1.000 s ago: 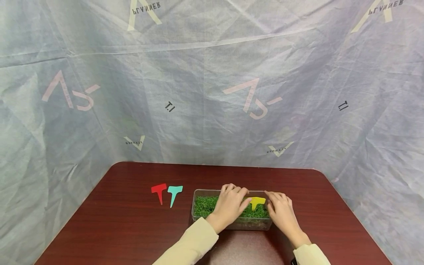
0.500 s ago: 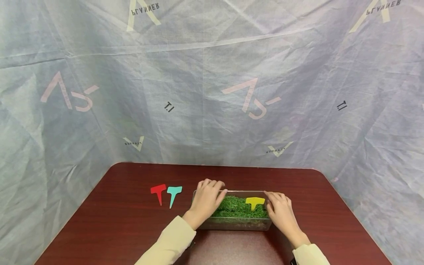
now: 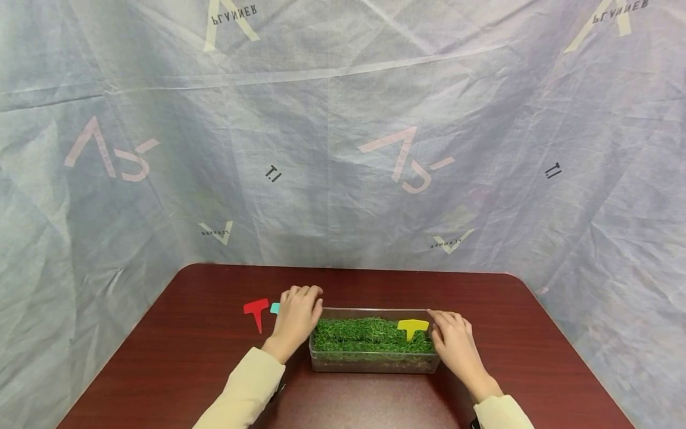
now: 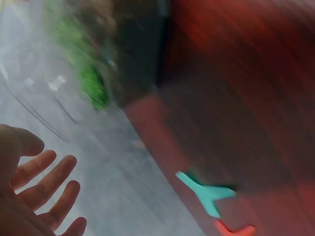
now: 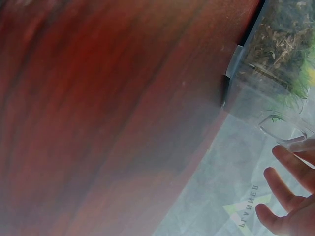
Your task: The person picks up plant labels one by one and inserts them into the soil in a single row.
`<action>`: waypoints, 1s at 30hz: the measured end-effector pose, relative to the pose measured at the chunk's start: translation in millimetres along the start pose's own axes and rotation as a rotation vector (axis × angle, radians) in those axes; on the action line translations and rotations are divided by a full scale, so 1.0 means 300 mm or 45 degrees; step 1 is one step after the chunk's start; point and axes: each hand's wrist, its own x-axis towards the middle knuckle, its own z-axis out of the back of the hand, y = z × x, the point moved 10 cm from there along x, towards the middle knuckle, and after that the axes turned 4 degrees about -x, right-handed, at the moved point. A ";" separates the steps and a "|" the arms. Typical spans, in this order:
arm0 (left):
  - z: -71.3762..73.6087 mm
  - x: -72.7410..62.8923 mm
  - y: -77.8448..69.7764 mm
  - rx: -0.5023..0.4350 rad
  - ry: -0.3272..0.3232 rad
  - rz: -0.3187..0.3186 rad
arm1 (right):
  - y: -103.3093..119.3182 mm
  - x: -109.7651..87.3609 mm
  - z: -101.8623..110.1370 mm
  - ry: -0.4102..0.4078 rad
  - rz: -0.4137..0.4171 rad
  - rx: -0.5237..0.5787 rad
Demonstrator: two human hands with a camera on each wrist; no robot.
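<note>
A clear plastic box (image 3: 373, 362) holds green artificial grass (image 3: 354, 333). A yellow T-shaped plant label (image 3: 412, 328) stands upright in the grass near the right end. My right hand (image 3: 457, 342) holds the box's right end at the rim; in the right wrist view its other fingers (image 5: 283, 189) spread loosely outside the wall. My left hand (image 3: 295, 319) is just left of the box, over a turquoise plant label (image 4: 206, 194), most of which it hides in the head view. The left wrist view shows its fingers (image 4: 49, 182) loosely spread, holding nothing. A red plant label (image 3: 256, 313) lies farther left.
Everything is on a dark red-brown wooden table (image 3: 161, 357) with rounded far corners. A grey printed cloth (image 3: 321, 208) hangs behind the table and along both sides. Brown material (image 5: 280, 42) shows beneath the grass through the box wall.
My left hand has moved left, from over the grass beside the yellow label to over the turquoise label. My right hand and the box have stayed in place.
</note>
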 end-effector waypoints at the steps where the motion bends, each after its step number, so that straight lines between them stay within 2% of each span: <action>1: 0.001 -0.004 0.016 0.008 -0.007 0.007 | 0.000 0.000 0.000 0.000 -0.001 0.001; 7: -0.008 -0.031 0.119 0.068 -0.006 0.074 | -0.005 -0.003 -0.002 0.007 -0.009 0.009; 16: -0.062 -0.079 0.263 0.155 0.127 0.225 | -0.005 -0.004 -0.003 -0.003 -0.003 0.011; 30: -0.123 -0.090 0.342 0.224 0.279 0.335 | -0.002 -0.004 -0.005 -0.017 0.004 -0.006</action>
